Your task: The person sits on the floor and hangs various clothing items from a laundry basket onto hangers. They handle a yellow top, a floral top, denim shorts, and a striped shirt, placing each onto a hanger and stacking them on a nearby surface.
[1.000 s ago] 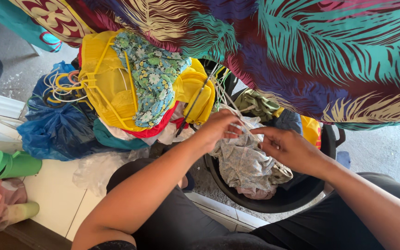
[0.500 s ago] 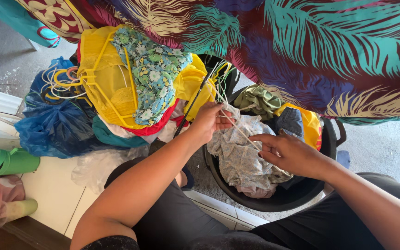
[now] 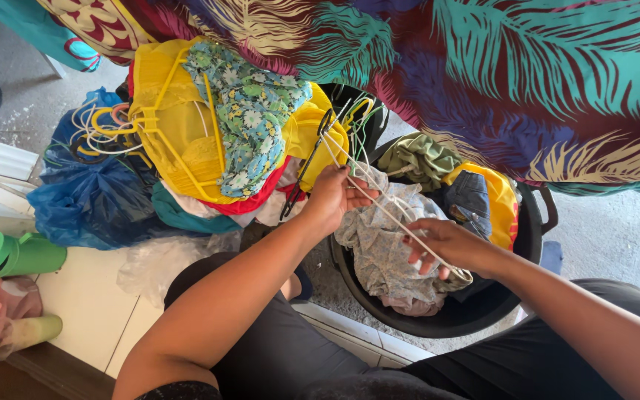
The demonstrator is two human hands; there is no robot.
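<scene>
Left hand [image 3: 335,194] reaches forward on a long, nearly straight arm, fingers curled closed in a grip. Right hand [image 3: 446,244] sits lower, forearm angled in from the right, fingers pinched.

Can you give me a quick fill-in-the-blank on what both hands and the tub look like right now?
1. Both hands grip a white ____ over the tub: the left hand its upper end, the right hand its lower end.
2. The pale patterned garment lies in a round ____ tub.
3. On the white ledge at the left lies a ____ bottle.
4. The floral blouse hangs on a ____ hanger.

Missing words: hanger; black; green; yellow
</scene>
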